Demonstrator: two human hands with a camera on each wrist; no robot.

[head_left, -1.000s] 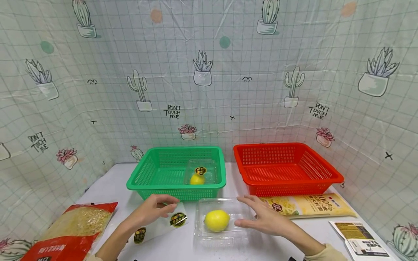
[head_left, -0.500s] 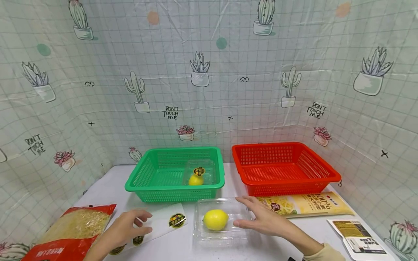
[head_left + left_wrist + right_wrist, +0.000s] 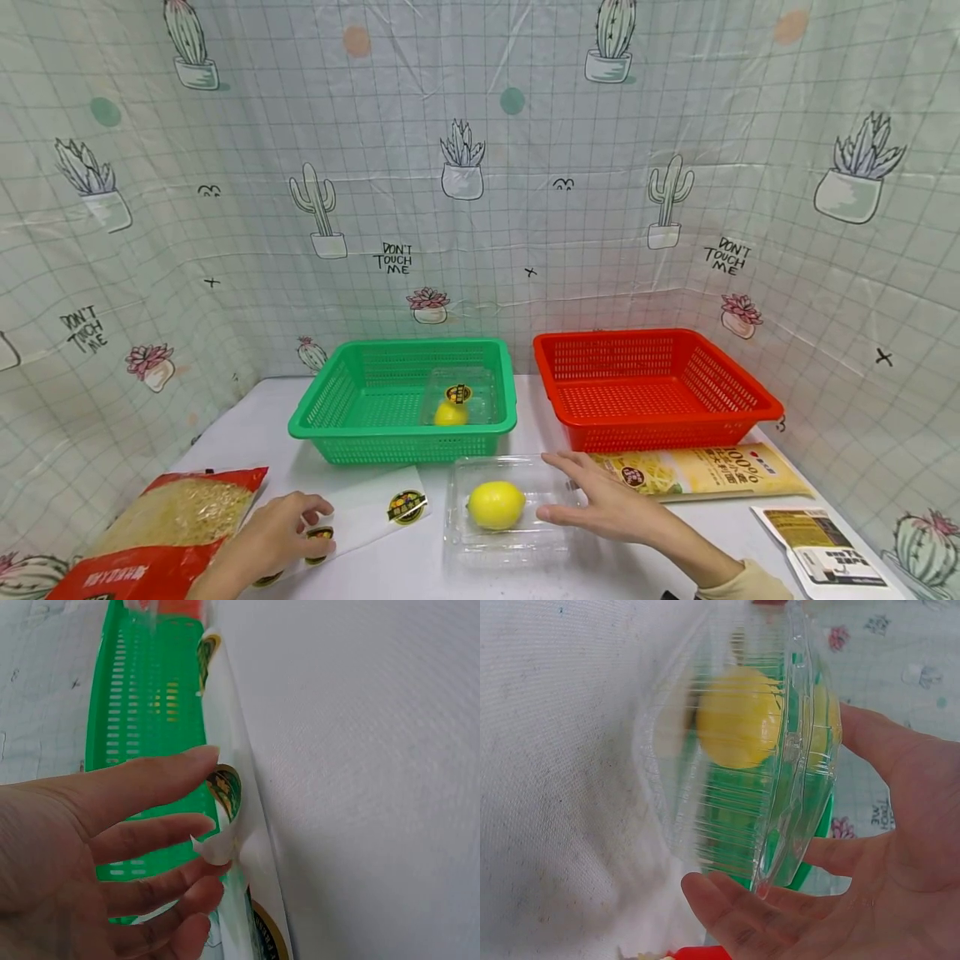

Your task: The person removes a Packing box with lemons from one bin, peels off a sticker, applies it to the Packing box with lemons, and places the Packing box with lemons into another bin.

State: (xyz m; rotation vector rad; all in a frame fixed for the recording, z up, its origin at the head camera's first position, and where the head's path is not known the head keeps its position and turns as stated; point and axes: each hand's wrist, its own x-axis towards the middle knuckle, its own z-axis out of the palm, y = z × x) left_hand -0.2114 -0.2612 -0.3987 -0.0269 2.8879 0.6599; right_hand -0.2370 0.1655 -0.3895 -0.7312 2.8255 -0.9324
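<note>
My left hand [image 3: 272, 537] is over the left part of a translucent strip [image 3: 371, 504] bearing round dark stickers [image 3: 406, 507]. In the left wrist view, thumb and fingers are apart beside a sticker [image 3: 227, 784] whose edge curls up from the strip; whether they touch it I cannot tell. A clear plastic box [image 3: 525, 543] with a yellow lemon [image 3: 497, 505] inside sits on the table. My right hand [image 3: 611, 504] rests against the box's right side, its fingers spread, and the right wrist view shows thumb and fingertips at the lidded box's edge [image 3: 791, 742].
Behind stand a green basket [image 3: 405, 443], holding another clear box [image 3: 480, 385] with a lemon and sticker, and a red basket [image 3: 667, 435]. A red noodle bag [image 3: 161, 533] lies left; a long yellow packet [image 3: 720, 472] and a white pouch [image 3: 828, 554] lie right.
My left hand has moved left and down, from near the strip's right-hand sticker to its left part. The right hand has stayed at the box.
</note>
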